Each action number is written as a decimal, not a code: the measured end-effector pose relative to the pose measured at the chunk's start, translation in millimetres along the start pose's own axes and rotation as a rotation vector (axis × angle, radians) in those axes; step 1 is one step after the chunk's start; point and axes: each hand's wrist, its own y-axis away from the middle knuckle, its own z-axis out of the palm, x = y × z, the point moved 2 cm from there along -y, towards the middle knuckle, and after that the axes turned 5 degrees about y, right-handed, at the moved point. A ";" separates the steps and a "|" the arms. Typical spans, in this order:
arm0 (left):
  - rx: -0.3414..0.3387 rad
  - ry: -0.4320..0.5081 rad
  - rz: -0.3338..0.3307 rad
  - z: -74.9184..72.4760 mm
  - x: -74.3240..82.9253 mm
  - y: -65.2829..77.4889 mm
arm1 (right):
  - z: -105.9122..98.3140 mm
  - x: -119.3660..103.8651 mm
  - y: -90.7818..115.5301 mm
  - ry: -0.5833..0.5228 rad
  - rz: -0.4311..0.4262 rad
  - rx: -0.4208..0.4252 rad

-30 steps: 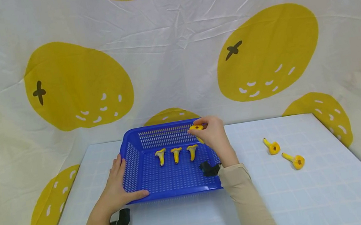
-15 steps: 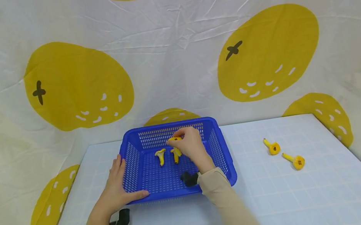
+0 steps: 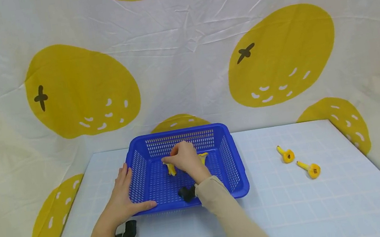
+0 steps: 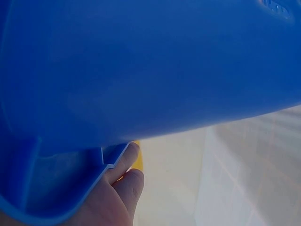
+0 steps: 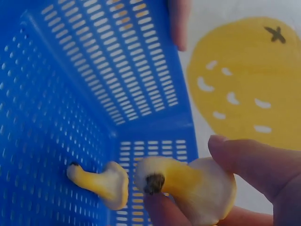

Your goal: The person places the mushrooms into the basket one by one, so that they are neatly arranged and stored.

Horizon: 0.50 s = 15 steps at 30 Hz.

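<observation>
Touching the blue basket point(image 3: 173, 205) at its eight o'clock, the left hand point(image 3: 121, 196) is spreading its fingers against the outer wall, its thumb along the near rim. On the pale tabletop point(image 3: 300, 216) at three o'clock, two yellow mushrooms point(image 3: 309, 168) point(image 3: 287, 155) are lying near each other. Inside the basket, the right hand point(image 3: 186, 158) is pinching a third mushroom point(image 5: 200, 188) between thumb and fingers; another mushroom point(image 5: 99, 184) is lying near it, and a fifth mushroom point(image 3: 203, 158) is lying partly hidden behind the hand, at the basket's two o'clock. Beyond, at twelve o'clock, a fruit-patterned white cloth point(image 3: 183, 74) is hanging
</observation>
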 end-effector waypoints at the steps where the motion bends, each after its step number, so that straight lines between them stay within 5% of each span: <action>1: 0.000 -0.001 -0.002 -0.2 0.5 0.2 | 1.5 -0.1 -1.3 0.005 0.006 -0.017; 15: 0.006 -0.003 -0.001 0.9 -2.8 -0.2 | 29.8 8.9 -16.3 0.141 0.156 -0.248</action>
